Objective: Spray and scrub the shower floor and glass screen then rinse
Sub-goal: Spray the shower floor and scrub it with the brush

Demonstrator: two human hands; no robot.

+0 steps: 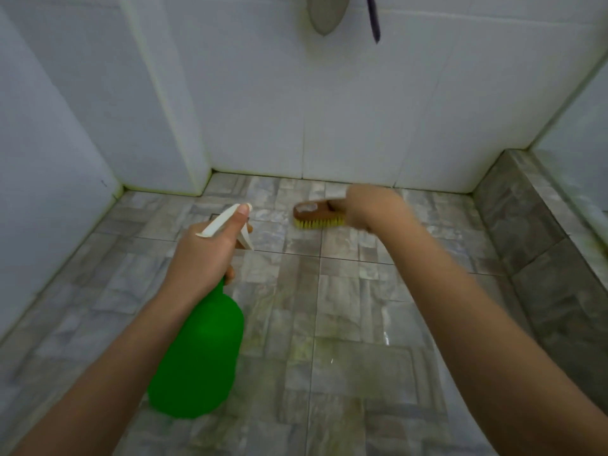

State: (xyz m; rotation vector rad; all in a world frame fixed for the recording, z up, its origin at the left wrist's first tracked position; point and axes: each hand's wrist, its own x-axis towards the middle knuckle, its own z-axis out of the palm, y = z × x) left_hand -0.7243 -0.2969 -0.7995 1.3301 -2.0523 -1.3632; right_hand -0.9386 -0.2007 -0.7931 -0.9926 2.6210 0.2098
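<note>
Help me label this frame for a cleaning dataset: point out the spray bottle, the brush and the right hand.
spray bottle (pixel 200 353), head view, on the green body.
brush (pixel 316 210), head view, on the brown wooden back.
right hand (pixel 371 209), head view, on the back of the hand, blurred.

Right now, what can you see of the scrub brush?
The scrub brush has a brown, seemingly wooden back with a pale patch on top and short yellow bristles facing down. It is level, low over the grey tiled floor near the back wall; contact is unclear. The right hand holds its right end.
</note>
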